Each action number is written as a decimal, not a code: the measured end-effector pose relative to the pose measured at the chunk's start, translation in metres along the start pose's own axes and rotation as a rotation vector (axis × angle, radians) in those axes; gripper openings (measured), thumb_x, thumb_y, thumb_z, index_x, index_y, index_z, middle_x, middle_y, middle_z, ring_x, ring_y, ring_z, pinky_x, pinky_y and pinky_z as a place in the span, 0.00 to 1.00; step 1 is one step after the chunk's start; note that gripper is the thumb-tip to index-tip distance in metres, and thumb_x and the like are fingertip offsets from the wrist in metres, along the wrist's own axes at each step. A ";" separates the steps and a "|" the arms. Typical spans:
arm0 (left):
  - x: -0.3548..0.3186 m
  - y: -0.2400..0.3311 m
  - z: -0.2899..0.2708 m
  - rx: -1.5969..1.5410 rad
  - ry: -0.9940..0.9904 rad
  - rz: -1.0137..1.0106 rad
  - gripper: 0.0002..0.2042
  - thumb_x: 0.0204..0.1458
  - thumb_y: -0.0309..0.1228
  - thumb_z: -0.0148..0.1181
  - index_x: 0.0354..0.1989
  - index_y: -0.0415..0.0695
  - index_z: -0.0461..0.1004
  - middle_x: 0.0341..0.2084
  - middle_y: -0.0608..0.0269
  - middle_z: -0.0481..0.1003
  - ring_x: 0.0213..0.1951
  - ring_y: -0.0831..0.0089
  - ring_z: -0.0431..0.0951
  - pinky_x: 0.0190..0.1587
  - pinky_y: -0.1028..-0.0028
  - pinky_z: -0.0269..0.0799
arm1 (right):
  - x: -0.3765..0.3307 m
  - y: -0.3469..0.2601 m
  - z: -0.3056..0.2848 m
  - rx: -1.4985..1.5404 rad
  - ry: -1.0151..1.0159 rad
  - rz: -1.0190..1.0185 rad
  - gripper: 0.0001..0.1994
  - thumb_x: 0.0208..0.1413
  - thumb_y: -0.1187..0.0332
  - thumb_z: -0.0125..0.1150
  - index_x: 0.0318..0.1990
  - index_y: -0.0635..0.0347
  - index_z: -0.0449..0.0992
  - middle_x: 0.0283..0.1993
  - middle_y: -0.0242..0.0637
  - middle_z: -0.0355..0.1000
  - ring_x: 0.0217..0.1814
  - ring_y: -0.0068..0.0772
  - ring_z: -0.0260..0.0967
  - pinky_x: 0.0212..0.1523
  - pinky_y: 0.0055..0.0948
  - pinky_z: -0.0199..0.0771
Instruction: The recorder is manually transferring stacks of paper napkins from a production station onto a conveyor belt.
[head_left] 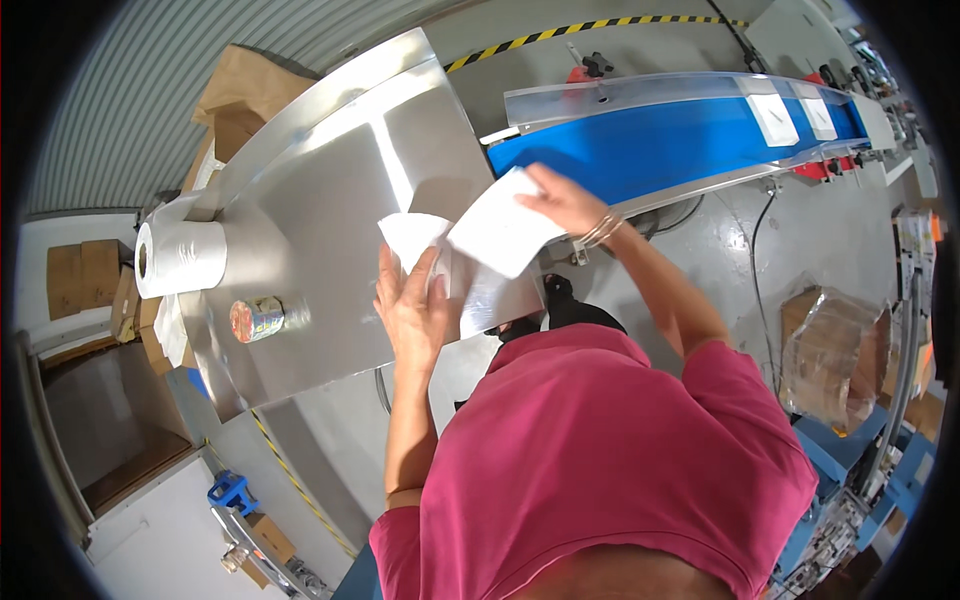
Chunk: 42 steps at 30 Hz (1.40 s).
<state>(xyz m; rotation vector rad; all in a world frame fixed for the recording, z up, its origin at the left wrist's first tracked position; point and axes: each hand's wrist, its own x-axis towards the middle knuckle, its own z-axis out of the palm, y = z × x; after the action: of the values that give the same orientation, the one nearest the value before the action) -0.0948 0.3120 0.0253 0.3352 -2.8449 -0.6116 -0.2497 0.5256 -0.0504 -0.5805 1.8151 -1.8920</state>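
My left hand (pixel 412 305) is over the near right part of the metal table (pixel 330 260). Its fingers and thumb curve around a small bundle of white sheets (pixel 415 232), whose upper edge fans out. Just to the right, my right hand (pixel 568 203) pinches a flat white rectangular packet (pixel 505 225) by its upper right edge. The packet is tilted, its lower left side close to the bundle. My right hand is slightly blurred, near the left end of the blue conveyor belt (pixel 620 150). I cannot tell whether the packet and bundle touch.
Two white packets (pixel 772 118) lie toward the belt's far right end. On the table's left side are a white roll (pixel 185 258) and a small roll of tape (pixel 258 318). Cardboard boxes (pixel 85 280) stand at left. A plastic-covered carton (pixel 835 350) stands at right.
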 end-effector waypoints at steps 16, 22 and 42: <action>-0.001 -0.010 0.008 -0.155 0.097 -0.035 0.21 0.51 0.21 0.56 0.52 0.57 0.75 0.60 0.35 0.59 0.58 0.43 0.66 0.56 0.56 0.63 | -0.003 -0.025 -0.044 -0.595 0.160 -0.163 0.24 0.46 0.67 0.70 0.52 0.54 0.72 0.50 0.36 0.71 0.50 0.33 0.70 0.50 0.33 0.71; 0.002 -0.008 0.007 -0.177 0.101 0.036 0.17 0.51 0.22 0.58 0.49 0.55 0.78 0.59 0.34 0.61 0.56 0.41 0.67 0.55 0.57 0.67 | 0.025 -0.038 0.044 -0.400 -0.275 -0.195 0.23 0.44 0.69 0.69 0.50 0.54 0.70 0.49 0.34 0.67 0.48 0.31 0.67 0.47 0.29 0.70; 0.005 -0.014 0.000 -0.197 0.116 -0.066 0.20 0.52 0.19 0.54 0.54 0.49 0.72 0.51 0.42 0.69 0.48 0.48 0.74 0.48 0.61 0.73 | -0.017 -0.005 -0.160 -1.505 0.897 0.109 0.31 0.51 0.51 0.63 0.58 0.61 0.65 0.48 0.51 0.72 0.49 0.54 0.70 0.50 0.43 0.70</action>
<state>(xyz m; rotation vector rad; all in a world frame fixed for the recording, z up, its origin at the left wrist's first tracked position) -0.0971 0.2986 0.0200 0.4166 -2.6453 -0.8491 -0.3303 0.6652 -0.0524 0.0651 3.5747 -0.2806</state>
